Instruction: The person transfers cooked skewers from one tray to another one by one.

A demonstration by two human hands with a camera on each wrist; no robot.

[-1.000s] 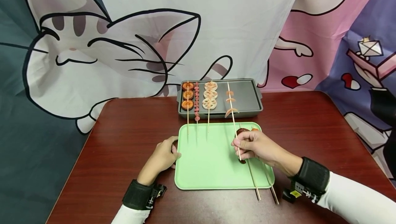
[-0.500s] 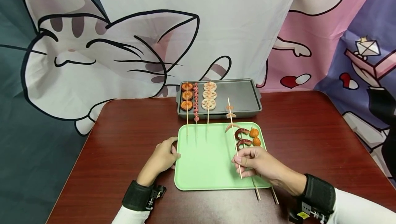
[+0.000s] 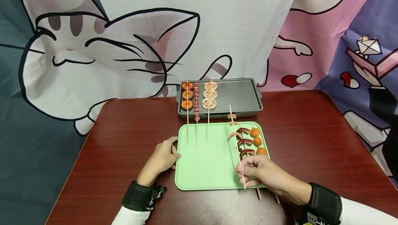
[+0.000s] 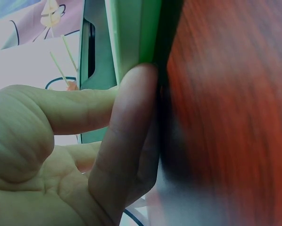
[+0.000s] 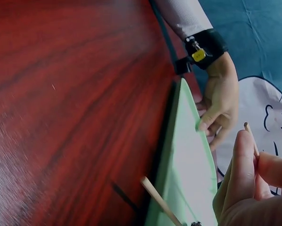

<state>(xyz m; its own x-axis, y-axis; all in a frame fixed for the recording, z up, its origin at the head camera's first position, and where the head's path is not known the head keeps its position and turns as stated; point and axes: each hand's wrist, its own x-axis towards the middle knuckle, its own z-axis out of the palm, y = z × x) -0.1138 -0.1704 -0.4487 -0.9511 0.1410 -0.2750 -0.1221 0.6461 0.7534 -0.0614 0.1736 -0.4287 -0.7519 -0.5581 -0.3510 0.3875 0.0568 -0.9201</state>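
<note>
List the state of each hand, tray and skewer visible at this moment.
left hand: grips the green tray's left rim
right hand: pinches a shrimp skewer
shrimp skewer: held, tip pointing toward the grey tray
green tray: flat on the table
grey tray: holds three loaded skewers at its left
octopus skewer: lying on the green tray
orange-ball skewer: lying beside it

1. A person's left hand [image 4: 61, 155] fills the lower left of the left wrist view, palm turned toward the lens.
2. One finger [image 4: 129, 136] presses against the edge of a green tray [image 4: 131, 37], which runs up the frame; another finger lies across behind it.
3. The red-brown wooden table [image 4: 226, 94], blurred, takes up the right half.
4. A darker grey-green tray [image 4: 96, 47] with a slot-like handle opening shows behind the green one.
5. Two thin wooden skewer ends [image 4: 61, 70] stick up at upper left against a pale patterned backdrop [image 4: 32, 61].
</note>
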